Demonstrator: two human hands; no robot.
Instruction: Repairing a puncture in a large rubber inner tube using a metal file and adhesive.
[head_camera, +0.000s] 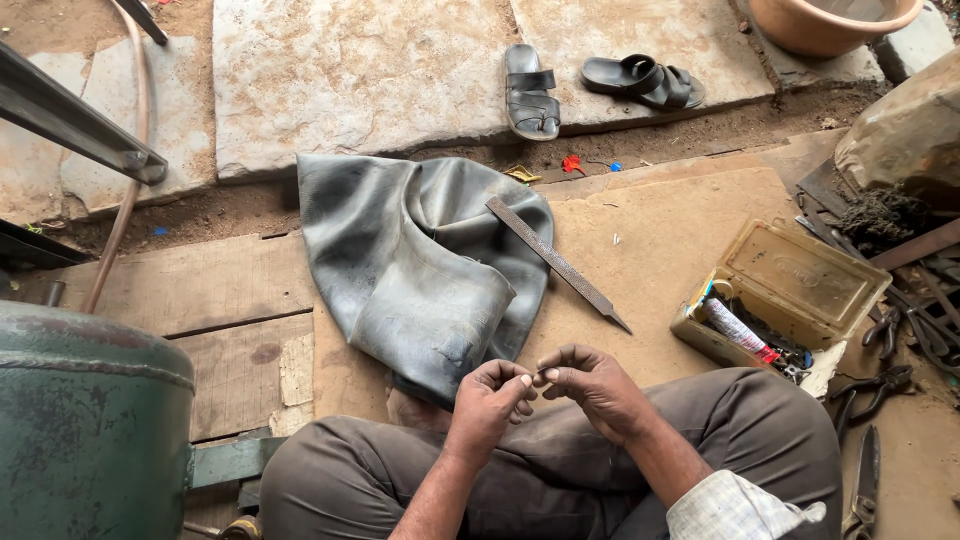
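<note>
Both hands, left hand (492, 392) and right hand (592, 380), pinch one tiny thing together; it could slip and get lost near the rubber tube (420, 265).

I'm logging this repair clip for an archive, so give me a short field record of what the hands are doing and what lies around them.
Setting: person seated cross-legged on a wooden board floor
Left hand: fingertips pinched together, meeting the right hand
Right hand: fingertips pinched against the left; whatever sits in the grip is too small to tell
In front: grey folded rubber inner tube
On the tube: long flat metal file
Person's right: open yellowish tin box with a small white tube
Person's left: green metal tank
Beyond: pair of black sandals
</note>
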